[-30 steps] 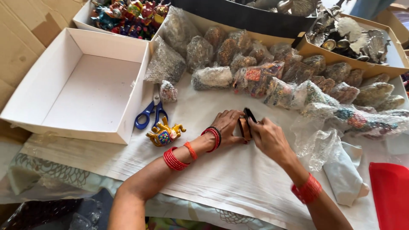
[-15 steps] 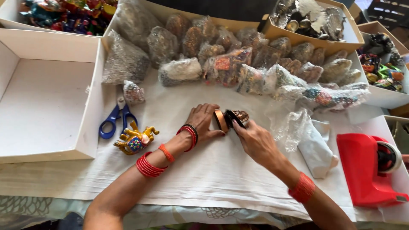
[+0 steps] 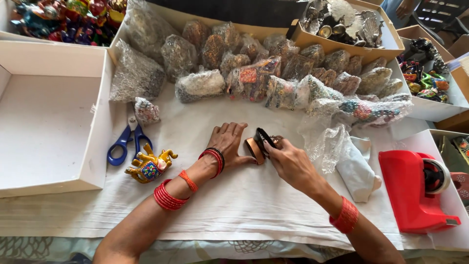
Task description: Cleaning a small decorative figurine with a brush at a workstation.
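The table [image 3: 254, 210], covered by a white cloth, carries everything, and the biggest thing on it is the open white box [image 3: 53, 117] at the left, empty inside with its mouth facing up. Along the far edge runs a row of bubble-wrapped bundles [image 3: 273, 78], packed shoulder to shoulder and flanked by trays of painted figures, so the far side is crowded while the near cloth stays open for handling. At the right a red tape dispenser [image 3: 415, 190] stands near the table's edge, and between it and the hands lies a loose sheet of bubble wrap [image 3: 327, 142] over a white bundle, close enough to get in the way of the right arm. Blue scissors [image 3: 124, 144] and a yellow painted elephant [image 3: 149, 166] lie just beside the box, apart from the hands. The left hand [image 3: 228, 144] rests palm down, its fingers spread wide and flat, its thumb side touching a small brown and black ornament [image 3: 260, 144] as if to steady it on the cloth. The right hand [image 3: 290, 164] has its fingers closed on that ornament from the other side, holding it tilted on edge in the middle of the table.
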